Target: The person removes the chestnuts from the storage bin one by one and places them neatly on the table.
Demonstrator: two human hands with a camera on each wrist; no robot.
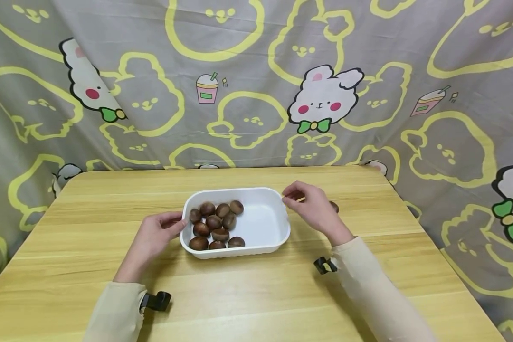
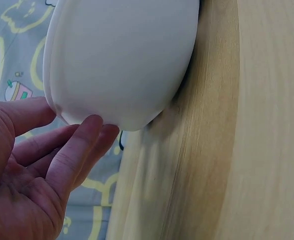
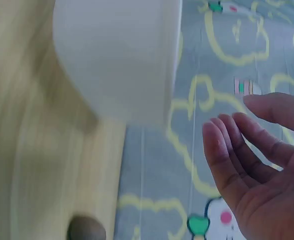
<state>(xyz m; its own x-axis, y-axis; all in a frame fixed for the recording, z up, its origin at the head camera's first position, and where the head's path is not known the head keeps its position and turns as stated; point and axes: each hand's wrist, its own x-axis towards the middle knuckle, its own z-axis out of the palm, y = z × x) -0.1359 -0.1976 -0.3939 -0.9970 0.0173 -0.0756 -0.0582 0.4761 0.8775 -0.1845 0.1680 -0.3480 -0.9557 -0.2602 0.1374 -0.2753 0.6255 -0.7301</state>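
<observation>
A white plastic tray (image 1: 262, 221) with rounded corners sits in the middle of the table. Several brown chestnuts (image 1: 213, 222) are gathered in its left half, while the right half shows bare white bottom. My left hand (image 1: 151, 237) holds the tray's left end, thumb at the rim and fingertips against the outer wall, as the left wrist view shows. Just off the right end is my right hand (image 1: 314, 209), its fingers loosely bent with nothing between them; the right wrist view shows a gap to the tray. A single chestnut (image 1: 334, 206) lies on the table, partly hidden behind that hand.
The light wooden table (image 1: 235, 294) reaches back to a grey curtain (image 1: 248, 76) printed with yellow outlines and white rabbits. The curtain also runs along the left and right sides. Black wrist mounts (image 1: 156, 300) stick out from both sleeves, close above the tabletop.
</observation>
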